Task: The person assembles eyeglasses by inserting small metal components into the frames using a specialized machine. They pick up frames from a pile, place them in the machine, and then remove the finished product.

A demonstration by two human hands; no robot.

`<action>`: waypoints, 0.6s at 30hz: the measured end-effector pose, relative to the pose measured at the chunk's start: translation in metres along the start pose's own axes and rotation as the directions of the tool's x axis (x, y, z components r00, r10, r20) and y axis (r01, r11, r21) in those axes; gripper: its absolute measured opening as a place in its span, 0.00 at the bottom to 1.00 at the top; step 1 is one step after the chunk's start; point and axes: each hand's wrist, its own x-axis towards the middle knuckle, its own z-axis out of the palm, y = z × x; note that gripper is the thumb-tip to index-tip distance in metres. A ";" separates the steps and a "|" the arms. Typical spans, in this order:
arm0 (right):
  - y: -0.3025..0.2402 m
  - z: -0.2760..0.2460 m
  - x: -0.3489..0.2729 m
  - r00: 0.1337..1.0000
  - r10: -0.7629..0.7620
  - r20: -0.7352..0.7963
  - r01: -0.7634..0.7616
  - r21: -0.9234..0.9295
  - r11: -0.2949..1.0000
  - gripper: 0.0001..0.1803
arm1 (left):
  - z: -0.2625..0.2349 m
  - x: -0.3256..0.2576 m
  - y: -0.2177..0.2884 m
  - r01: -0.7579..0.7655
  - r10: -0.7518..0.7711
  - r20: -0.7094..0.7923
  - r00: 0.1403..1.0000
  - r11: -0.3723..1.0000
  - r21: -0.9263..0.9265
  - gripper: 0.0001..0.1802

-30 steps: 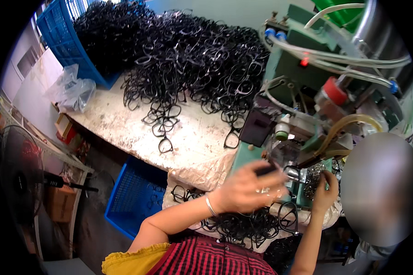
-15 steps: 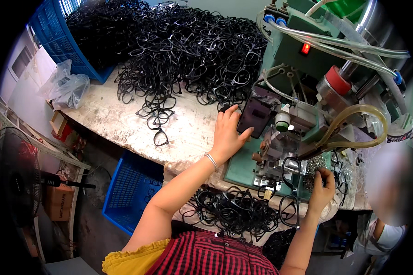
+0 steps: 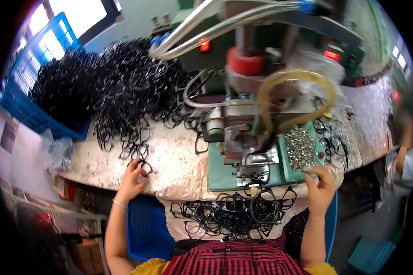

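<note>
A: Where is the left hand [image 3: 132,182]?

B: It is out on the pale table [image 3: 174,156], its fingers curled on a black eyeglass frame [image 3: 144,166] at the near edge of the big heap of frames [image 3: 119,87]. It looks pinched on that frame, which lies on the table just below the heap.

A: And the right hand [image 3: 320,189]?

B: At the front right corner of the green machine [image 3: 248,151], fingers bent, tips at the edge of the tray of small silvery metal parts [image 3: 300,147]. I cannot tell whether it grips anything.

A: What is between the hands?

B: A smaller pile of black frames [image 3: 234,211] lies on cloth at the person's lap, just under the machine's front edge. One frame [image 3: 254,166] sits in the machine's fixture.

A: Anything else around?

B: A blue crate [image 3: 20,110] stands behind the big heap at the far left, and another blue bin [image 3: 144,229] sits under the table. A yellowish hose [image 3: 289,91] loops over the machine, below a red cap [image 3: 244,59].
</note>
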 end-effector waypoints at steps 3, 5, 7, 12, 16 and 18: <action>-0.037 0.052 0.040 0.960 -0.241 0.141 0.232 0.073 0.970 0.11 | 0.038 0.021 0.017 -0.032 0.050 -0.254 0.966 0.997 0.077 0.09; -0.031 0.087 0.052 0.980 -0.181 0.086 0.159 0.211 0.964 0.16 | 0.054 0.043 0.053 -0.067 0.019 -0.404 0.914 0.992 -0.104 0.09; -0.045 0.095 0.050 0.987 -0.102 0.121 0.057 0.333 0.941 0.17 | 0.070 0.049 0.070 -0.094 -0.030 -0.611 0.791 0.981 -0.171 0.04; -0.036 0.100 0.037 0.997 -0.006 0.081 -0.032 0.458 0.888 0.23 | 0.053 0.068 0.156 -0.418 -0.255 -0.655 0.711 0.595 -0.686 0.08; -0.054 0.097 0.039 0.978 0.007 0.208 -0.127 0.571 0.811 0.27 | -0.028 0.069 0.262 -0.658 0.173 -0.639 0.749 0.307 -0.688 0.06; -0.067 0.098 0.037 0.970 0.066 0.235 -0.203 0.626 0.753 0.26 | -0.036 0.087 0.278 -0.605 0.197 -0.599 0.776 0.501 -0.619 0.06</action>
